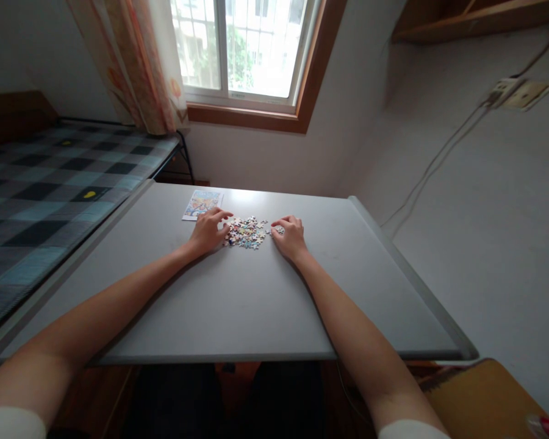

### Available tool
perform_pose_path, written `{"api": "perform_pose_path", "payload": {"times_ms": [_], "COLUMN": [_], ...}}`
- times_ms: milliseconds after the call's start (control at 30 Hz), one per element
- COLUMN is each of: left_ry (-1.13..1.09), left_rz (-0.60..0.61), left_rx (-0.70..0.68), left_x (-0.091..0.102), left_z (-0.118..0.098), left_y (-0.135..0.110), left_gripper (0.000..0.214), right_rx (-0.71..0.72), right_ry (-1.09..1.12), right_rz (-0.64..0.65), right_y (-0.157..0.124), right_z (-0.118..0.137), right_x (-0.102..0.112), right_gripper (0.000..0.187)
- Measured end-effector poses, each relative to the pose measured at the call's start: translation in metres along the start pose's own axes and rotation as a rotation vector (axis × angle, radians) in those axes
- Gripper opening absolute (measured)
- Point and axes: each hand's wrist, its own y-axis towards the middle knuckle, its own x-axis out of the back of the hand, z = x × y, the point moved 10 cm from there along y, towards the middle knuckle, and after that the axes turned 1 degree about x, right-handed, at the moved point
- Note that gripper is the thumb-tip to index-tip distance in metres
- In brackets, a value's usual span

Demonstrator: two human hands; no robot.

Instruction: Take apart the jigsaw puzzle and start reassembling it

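Observation:
A small heap of loose jigsaw pieces (pixel 247 233) lies on the grey table (pixel 238 305). My left hand (pixel 209 230) rests at the heap's left edge, fingers curled and touching the pieces. At the right edge of the heap, my right hand (pixel 289 236) pinches a puzzle piece (pixel 279 230) between thumb and fingers. A printed picture card (pixel 202 203) lies flat just beyond my left hand.
A bed with a checked blue and black cover (pixel 50 183) runs along the table's left side. Behind the table are a window (pixel 244 49) and a curtain (pixel 137 67). A white wall with a cable and socket (pixel 512 91) stands close on the right. A wooden chair edge (pixel 480 396) shows at bottom right.

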Motion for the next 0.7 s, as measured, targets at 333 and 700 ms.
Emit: {"api": "perform_pose_path", "payload": {"times_ms": [333,700], "left_ry": [-0.014,-0.011], "left_rz": [-0.011,-0.028], "left_rx": [0.228,0.209], "left_x": [0.004,0.01], "left_z": [0.024,0.018], "left_y": [0.001,0.001], "left_gripper": [0.024,0.018], "right_rx": [0.178,0.036], "right_ry": [0.03,0.062], "right_rz": [0.121,-0.034], "right_y": [-0.006,0.002], "right_z": [0.021,0.001], "right_x": [-0.016,0.004], "right_gripper": [0.012,0.02]}}
